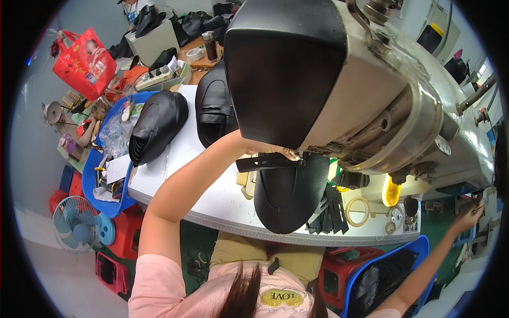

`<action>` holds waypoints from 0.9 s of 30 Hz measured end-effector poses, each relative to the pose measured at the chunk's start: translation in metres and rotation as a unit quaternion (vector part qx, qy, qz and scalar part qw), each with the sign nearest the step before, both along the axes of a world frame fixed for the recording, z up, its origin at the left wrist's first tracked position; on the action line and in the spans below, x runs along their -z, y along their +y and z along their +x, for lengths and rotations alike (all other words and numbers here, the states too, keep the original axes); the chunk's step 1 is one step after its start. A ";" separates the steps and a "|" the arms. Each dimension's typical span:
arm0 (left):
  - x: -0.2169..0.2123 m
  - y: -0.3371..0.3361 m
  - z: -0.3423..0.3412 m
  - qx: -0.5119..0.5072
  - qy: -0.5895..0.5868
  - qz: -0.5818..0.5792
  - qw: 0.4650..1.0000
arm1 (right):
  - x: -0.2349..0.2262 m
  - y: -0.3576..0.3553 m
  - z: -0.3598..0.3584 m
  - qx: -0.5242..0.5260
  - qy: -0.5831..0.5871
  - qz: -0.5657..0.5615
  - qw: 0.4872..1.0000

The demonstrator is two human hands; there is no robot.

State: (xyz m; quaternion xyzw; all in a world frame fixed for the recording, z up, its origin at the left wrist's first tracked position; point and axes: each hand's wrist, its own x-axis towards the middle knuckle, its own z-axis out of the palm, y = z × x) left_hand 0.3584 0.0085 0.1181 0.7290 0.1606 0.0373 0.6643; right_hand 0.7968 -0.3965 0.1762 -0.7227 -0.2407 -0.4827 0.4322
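Observation:
My left hand (275, 150) reaches under the head of a sewing machine (344, 79), partly hidden by it. Its fingers are closed at a black strap (257, 163) by the needle area. Below the strap, a rounded black leather shoe upper (289, 199) lies on the white table, its toe toward me. At the far right, my right hand (468, 214) is raised by the machine's end with its fingers curled in. What it grips there is too small and dark to make out.
Stacked black uppers (159, 124) stand left on the white table (183, 183). Black strips (334, 209) and a tape roll (358, 211) lie right of the work. A blue basket (95, 199), a fan (77, 222), red stools (339, 265) and a blue bin (421, 249) surround the table.

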 end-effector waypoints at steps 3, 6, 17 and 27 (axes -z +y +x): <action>0.003 0.000 0.005 0.012 -0.003 -0.005 1.000 | -0.046 -0.076 0.153 0.014 0.075 -0.112 0.991; 0.006 0.001 0.005 0.016 -0.013 -0.011 1.000 | -0.051 -0.117 0.241 -0.130 0.218 -0.096 0.962; 0.014 -0.001 0.003 -0.017 0.042 0.038 0.998 | 0.015 -0.046 0.110 -0.247 0.245 0.113 0.931; 0.029 0.018 0.007 0.050 -0.020 -0.022 0.998 | 0.089 0.004 0.039 -0.173 0.195 0.212 0.942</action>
